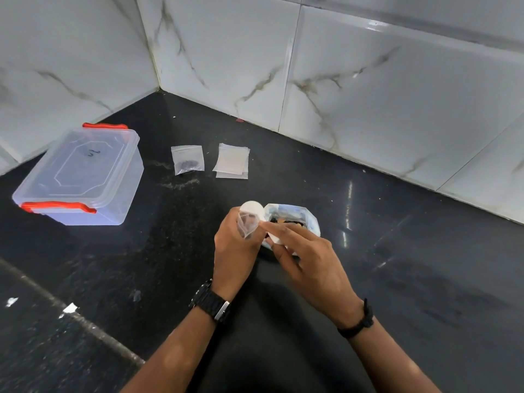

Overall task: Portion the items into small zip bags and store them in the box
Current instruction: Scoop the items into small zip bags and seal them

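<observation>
From the head camera, a glossy black stone counter (pixel 397 265), faintly speckled and streaked with pale dust, runs into a corner of shiny white marble-look wall tiles (pixel 368 80) with grey-brown veins. At the left stands the box (pixel 82 177), a rectangular tub of clear, slightly frosted plastic with rounded corners, its lid shut and fitted with two red clip latches, one at the near end and one at the far end. Toward the wall, well apart from the box, a filled zip bag (pixel 187 160) of thin clear film lies flat with a small dark clump at its bottom, and just beside it to the right lies a loose stack of empty zip bags (pixel 232 161), square and translucent white. Near the middle, the left hand (pixel 235 245) is closed around a small zip bag (pixel 247 224), crinkled and transparent, held upright with some dark pieces inside. The right hand (pixel 306 251) pinches a white plastic spoon (pixel 255 212), its round bowl raised at the bag's mouth. Behind both hands sits an open pouch (pixel 292 219), white and pale blue with a folded-out rim, holding dark bits and one orange speck. A black link-strap watch (pixel 212 303) circles the left wrist; a black cord band (pixel 360 321) circles the right.
</observation>
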